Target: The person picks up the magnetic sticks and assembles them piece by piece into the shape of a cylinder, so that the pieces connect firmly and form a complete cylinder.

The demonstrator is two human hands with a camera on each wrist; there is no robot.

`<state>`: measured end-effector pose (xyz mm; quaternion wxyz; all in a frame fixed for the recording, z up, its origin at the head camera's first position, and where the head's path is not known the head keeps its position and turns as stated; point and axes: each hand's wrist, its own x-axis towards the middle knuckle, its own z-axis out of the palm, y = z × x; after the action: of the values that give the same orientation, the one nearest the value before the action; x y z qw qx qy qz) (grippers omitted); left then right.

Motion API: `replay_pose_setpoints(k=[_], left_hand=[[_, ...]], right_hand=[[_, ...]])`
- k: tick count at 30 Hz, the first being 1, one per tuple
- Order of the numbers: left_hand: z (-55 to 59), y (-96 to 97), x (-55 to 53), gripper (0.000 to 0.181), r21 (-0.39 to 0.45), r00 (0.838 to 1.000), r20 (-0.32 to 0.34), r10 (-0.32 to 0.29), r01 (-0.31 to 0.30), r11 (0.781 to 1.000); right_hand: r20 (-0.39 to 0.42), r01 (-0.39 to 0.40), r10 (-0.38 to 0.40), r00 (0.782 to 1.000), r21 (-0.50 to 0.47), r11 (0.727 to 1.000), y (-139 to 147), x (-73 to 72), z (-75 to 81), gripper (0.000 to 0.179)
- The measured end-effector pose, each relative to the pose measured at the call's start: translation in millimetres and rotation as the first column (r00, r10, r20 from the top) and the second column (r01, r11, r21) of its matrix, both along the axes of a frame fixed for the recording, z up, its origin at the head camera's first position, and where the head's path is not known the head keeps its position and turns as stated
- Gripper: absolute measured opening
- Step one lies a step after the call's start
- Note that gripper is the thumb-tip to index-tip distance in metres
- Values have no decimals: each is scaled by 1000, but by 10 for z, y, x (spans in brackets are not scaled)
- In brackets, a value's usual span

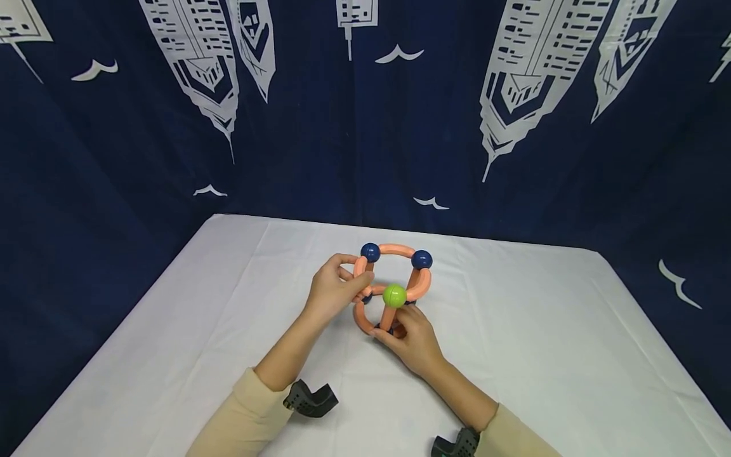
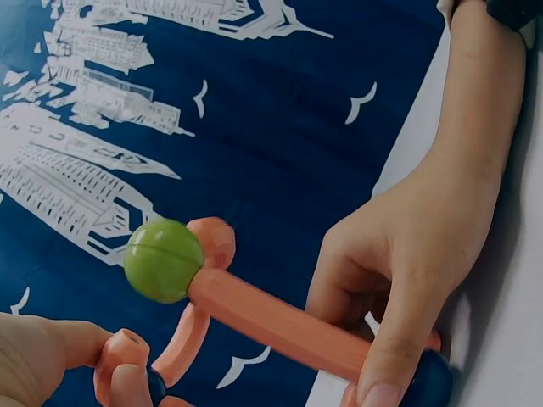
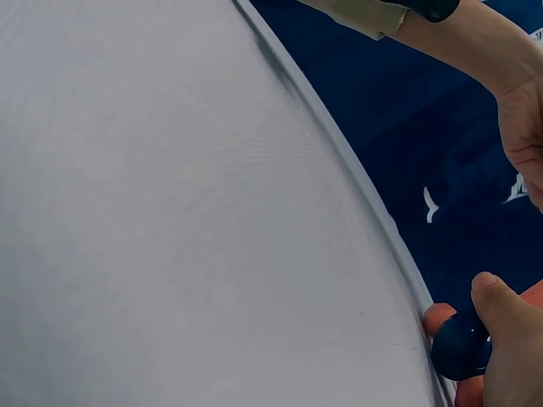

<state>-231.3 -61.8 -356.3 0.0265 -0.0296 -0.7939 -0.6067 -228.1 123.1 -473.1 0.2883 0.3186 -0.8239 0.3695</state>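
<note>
A frame of orange magnetic rods (image 1: 421,285) and balls stands on the table between both hands. Navy balls (image 1: 421,259) sit at its far top corners, and a green ball (image 1: 395,296) tops the near upright rod (image 2: 280,324). With thumb and fingers, my left hand (image 1: 333,290) pinches a curved orange rod (image 1: 360,266) on the left, near a navy ball (image 2: 156,387); one end of this rod shows bare in the left wrist view. Low at the front, my right hand (image 1: 415,341) grips the base of the upright rod around a navy ball (image 3: 462,346), partly hidden by its fingers.
A white cloth (image 1: 542,330) covers the table. Behind it and at both sides hangs a navy curtain (image 1: 320,158) with white building and bird prints. Dark wrist devices (image 1: 311,400) are worn at both beige sleeves (image 1: 242,416).
</note>
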Motion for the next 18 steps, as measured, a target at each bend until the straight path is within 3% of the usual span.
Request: replay_pose_setpoints(k=[5,8,13,18], left_hand=[[-41,44,16,52,38,1000,25,-13,12,999],[-61,66,16,51,109,998,54,-34,27,994],[-22,76,9,46,208,992,89,-88,68,976],[25,50,4,46,291,978,154,-143,94,952]], right_hand=[[4,7,-7,1000,8,1000,-1,14,-6,28],[2,6,-6,1000,13,1000,10,21,-6,30],[2,3,-3,1000,6,1000,19,3,13,36],[27,-6,6,1000,6,1000,6,5,16,28]])
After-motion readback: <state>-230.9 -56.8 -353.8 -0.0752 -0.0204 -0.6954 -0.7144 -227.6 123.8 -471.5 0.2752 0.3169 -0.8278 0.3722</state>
